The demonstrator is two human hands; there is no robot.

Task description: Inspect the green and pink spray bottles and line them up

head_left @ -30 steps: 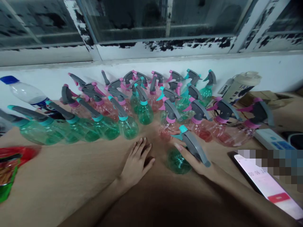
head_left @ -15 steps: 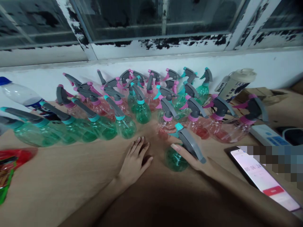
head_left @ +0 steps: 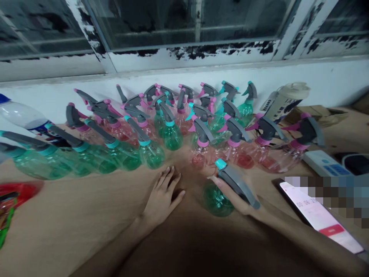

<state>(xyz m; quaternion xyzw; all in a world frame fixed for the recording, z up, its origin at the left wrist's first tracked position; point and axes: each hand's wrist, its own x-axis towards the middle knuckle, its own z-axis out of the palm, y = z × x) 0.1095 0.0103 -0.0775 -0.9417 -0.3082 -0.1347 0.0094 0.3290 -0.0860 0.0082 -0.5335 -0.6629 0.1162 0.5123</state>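
My right hand is wrapped around a green spray bottle with a grey trigger head and teal nozzle, which stands on the wooden table in front of me. My left hand lies flat on the table just left of that bottle, fingers stretched out and holding nothing. Directly behind both hands stand several green spray bottles on the left and several pink spray bottles on the right, in rows reaching back to the white wall.
A phone with a lit screen lies at the right, beside a white remote. A beige tumbler leans at the back right. A clear water bottle lies far left. A red and green packet sits at the left edge.
The green bottle in my right hand has tilted and shifted slightly right. My left hand stays flat in the same place. The view has drifted a little.
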